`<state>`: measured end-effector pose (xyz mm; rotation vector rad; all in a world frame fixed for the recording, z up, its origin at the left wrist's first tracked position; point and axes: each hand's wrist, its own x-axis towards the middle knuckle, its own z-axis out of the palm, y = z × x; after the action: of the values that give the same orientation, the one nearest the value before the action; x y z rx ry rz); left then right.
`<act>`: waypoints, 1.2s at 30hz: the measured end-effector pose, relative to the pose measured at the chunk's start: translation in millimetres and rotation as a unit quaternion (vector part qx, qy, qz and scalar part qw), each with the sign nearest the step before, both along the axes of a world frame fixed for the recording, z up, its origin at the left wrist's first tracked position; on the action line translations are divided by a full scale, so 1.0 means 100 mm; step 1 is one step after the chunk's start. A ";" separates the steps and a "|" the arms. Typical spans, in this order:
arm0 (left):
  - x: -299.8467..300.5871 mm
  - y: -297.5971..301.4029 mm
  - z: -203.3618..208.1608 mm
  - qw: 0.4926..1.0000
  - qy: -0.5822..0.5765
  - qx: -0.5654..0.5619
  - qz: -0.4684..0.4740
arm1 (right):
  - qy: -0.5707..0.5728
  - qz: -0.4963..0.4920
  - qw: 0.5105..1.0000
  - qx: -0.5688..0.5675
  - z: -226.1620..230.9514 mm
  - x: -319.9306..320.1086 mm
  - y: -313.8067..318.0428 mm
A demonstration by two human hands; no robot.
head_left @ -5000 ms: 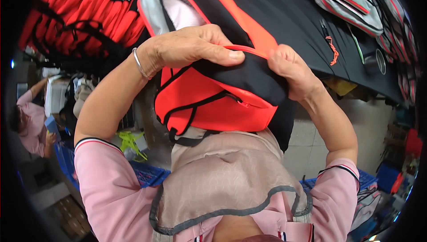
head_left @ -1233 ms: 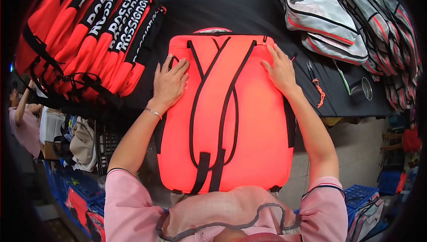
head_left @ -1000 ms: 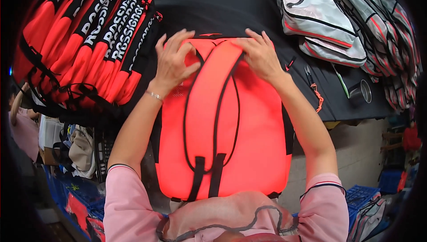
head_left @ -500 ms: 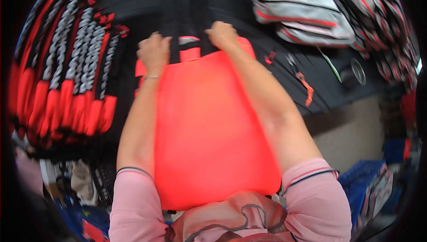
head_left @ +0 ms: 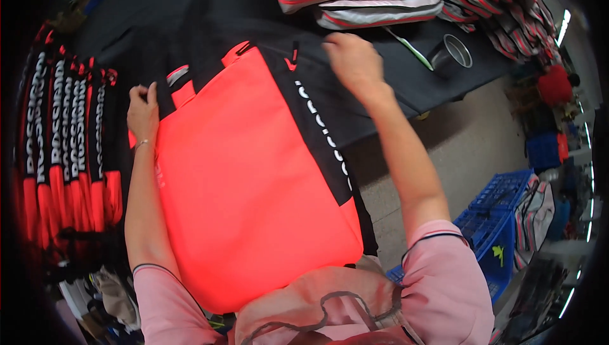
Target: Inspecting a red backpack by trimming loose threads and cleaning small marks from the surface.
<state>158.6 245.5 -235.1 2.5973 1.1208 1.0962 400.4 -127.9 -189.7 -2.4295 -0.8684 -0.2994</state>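
A bright coral-red bag (head_left: 247,186) with a black side panel bearing white lettering lies slanted over the table's near edge, its lower end against my body. My left hand (head_left: 143,117) is closed at its upper left corner, beside a short coral tab (head_left: 182,85) on the top edge. Off the bag, my right hand (head_left: 356,66) is down on the black table cloth with curled fingers. It covers the spot of the orange-handled snips; what lies under the fingers is hidden. A small red-and-black piece (head_left: 292,61) lies between that hand and the bag.
A black-clothed table (head_left: 216,2) holds stacked grey-white bags (head_left: 374,2), a green-and-white pen-like tool (head_left: 412,50) and a metal cup (head_left: 453,53). Red-and-black lettered pieces (head_left: 70,136) line the left. Blue crates (head_left: 488,218) stand on the floor at right.
My right hand has let go of the bag's top edge and moved right onto the cloth, over the snips. The bag sits turned, showing its lettered side. My left hand stays at its corner.
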 end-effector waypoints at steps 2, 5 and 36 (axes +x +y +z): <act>0.01 -0.16 0.14 0.992 0.001 0.123 -0.008 | -0.014 -0.044 0.995 -0.083 -0.15 0.06 -0.27; 0.29 -0.70 0.27 0.988 -0.011 0.072 -0.138 | -0.061 -0.032 0.987 -0.143 -0.37 0.00 -0.41; 0.10 -1.59 -0.04 0.942 -0.133 -0.278 -0.132 | 0.066 0.090 0.989 0.098 -0.33 -0.61 1.09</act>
<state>168.3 86.4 -239.0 2.0149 0.8358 0.8761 339.4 -18.6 -222.8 -2.1463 -0.9451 -0.1477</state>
